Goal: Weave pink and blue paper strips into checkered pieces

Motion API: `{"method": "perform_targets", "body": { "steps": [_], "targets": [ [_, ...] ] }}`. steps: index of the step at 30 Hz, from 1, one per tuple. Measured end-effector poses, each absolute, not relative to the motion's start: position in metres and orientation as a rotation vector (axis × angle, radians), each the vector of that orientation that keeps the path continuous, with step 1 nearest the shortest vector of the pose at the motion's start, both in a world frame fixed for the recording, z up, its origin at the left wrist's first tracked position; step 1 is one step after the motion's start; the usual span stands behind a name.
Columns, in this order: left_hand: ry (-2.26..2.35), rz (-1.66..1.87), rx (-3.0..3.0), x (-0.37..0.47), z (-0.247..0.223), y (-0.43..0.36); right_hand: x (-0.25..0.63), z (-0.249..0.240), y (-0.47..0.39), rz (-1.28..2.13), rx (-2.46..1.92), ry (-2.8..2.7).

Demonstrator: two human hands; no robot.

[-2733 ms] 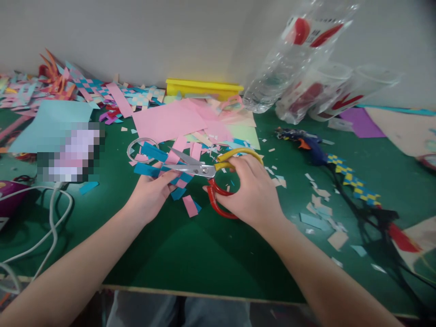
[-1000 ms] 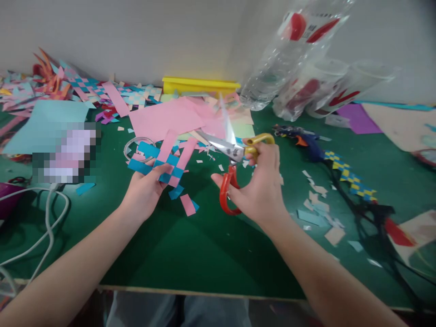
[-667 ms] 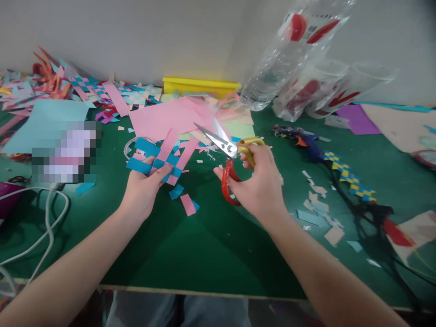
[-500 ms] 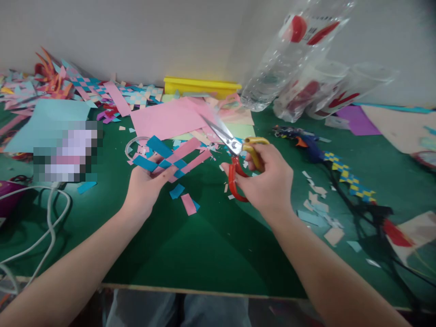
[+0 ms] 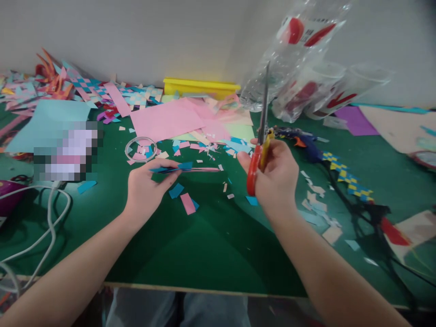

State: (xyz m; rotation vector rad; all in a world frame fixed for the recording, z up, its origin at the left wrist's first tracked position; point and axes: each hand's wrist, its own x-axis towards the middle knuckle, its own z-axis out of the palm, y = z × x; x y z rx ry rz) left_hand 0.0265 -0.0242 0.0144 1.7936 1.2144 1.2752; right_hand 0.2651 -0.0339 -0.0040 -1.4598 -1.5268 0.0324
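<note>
Pinched between the thumb and fingers of my left hand (image 5: 150, 184) is a woven paper piece (image 5: 185, 168) of blue and pink strips, seen nearly edge-on above the green table (image 5: 204, 254). My right hand (image 5: 277, 177) holds scissors (image 5: 260, 150) with one red and one yellow handle; their blades point up and away, close together. Piece and scissors are apart. Below my left hand lie a pink scrap (image 5: 188, 204) and a blue scrap (image 5: 176, 191). A clear ring (image 5: 141, 150) sits behind that hand, around small paper bits.
Pink sheets (image 5: 166, 120) lie before a yellow tray (image 5: 200, 87). A bottle (image 5: 269, 81) and plastic cups (image 5: 361, 86) stand behind right. At left are a pixelated device (image 5: 73, 150) and white cables (image 5: 51, 218); at right, a blue-yellow woven strip (image 5: 347, 175).
The woven piece has turned from flat-facing to nearly edge-on. The scissors have swung from pointing left to pointing upright, and their blades have come together. A blue scrap now shows below my right hand.
</note>
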Motion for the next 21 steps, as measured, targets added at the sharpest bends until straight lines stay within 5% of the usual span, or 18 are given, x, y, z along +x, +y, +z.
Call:
{"method": "perform_targets", "body": {
  "steps": [21],
  "targets": [
    [1.013, 1.27, 1.906, 0.029, 0.013, -0.021, 0.278, -0.02, -0.021, -0.04, -1.834, -1.701]
  ]
}}
